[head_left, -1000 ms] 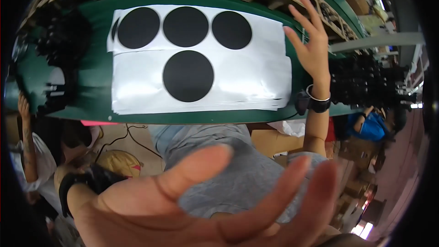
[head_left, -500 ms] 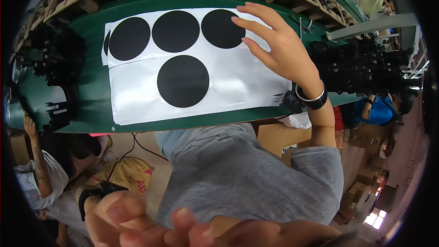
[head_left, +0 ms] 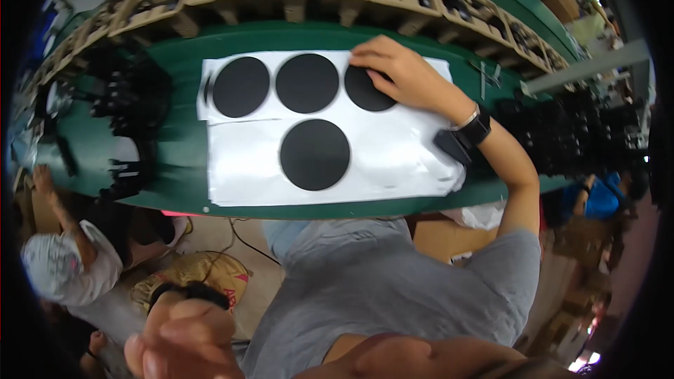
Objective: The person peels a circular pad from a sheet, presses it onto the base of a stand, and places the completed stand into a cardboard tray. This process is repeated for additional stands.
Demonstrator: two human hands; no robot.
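Right hand [head_left: 404, 77] — fingers spread flat on the rightmost black disc [head_left: 366, 90], atop white sheets [head_left: 393, 158]; left hand [head_left: 186, 337] — blurred, loosely curled, holding nothing.

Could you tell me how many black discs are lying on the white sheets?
4: three in the upper row, the left disc, the middle disc and the right disc partly under the right hand; the lower disc sits alone.

Blurred left hand [head_left: 184, 337], disc [head_left: 366, 89] half-hidden
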